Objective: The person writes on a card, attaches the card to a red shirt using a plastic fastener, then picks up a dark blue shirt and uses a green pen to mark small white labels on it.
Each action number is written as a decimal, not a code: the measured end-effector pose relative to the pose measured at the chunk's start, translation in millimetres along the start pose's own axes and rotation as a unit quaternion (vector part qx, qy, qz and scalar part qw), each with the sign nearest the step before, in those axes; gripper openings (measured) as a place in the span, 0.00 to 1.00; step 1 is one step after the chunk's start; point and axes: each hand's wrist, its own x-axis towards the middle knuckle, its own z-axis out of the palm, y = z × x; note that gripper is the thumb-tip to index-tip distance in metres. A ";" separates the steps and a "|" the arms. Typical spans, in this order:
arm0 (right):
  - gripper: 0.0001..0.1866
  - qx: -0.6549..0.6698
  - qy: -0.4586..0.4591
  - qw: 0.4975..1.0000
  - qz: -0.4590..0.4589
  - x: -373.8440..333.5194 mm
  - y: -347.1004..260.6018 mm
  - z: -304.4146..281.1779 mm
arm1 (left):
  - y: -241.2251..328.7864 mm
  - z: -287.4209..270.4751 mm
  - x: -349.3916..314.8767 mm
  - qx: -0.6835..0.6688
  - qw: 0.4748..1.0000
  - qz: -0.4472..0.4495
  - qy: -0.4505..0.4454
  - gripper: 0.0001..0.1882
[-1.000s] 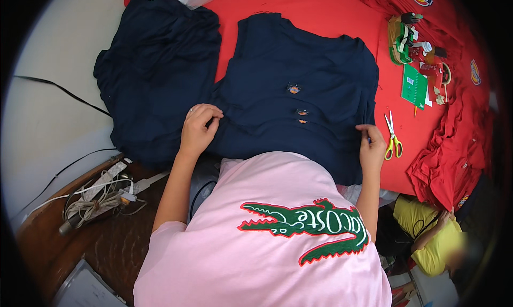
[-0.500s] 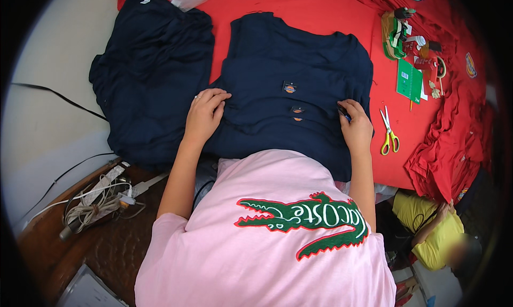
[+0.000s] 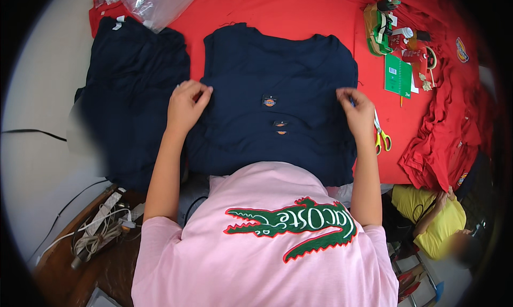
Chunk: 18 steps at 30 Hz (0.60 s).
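Left-hand grip: your left hand (image 3: 187, 105) has its fingers curled, thumb and index tips near each other at the left edge of the navy garments; cannot tell if cloth is pinched.
Right-hand grip: your right hand (image 3: 357, 110) keeps a small blue item (image 3: 351, 100) in bent fingers, kind unclear; fingertips by the right edge, cloth contact unclear.
Navy garments (image 3: 299, 66): layered flat on the red cloth (image 3: 267, 7), right in front of you, between your hands.
Pointing: far edge, shallow dip between two raised corners, faces away from you; near end runs up to your torso.
Long axis: cannot tell, near end hidden; visible part about as wide as deep.
Labels (image 3: 269, 100): stepped in a line toward you, drifting slightly right.
Navy pile (image 3: 133, 87): rumpled, left of the garments, lengthwise away from you, white tag (image 3: 118, 22) at far end.
Scissors (image 3: 381, 131): just beyond your right wrist, yellow handles toward you, blades partly hidden.
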 end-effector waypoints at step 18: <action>0.17 -0.115 -0.014 0.993 -0.015 147.7 19.9 11.5 | -5.6 51.4 152.0 0.090 0.990 0.069 0.087 0.19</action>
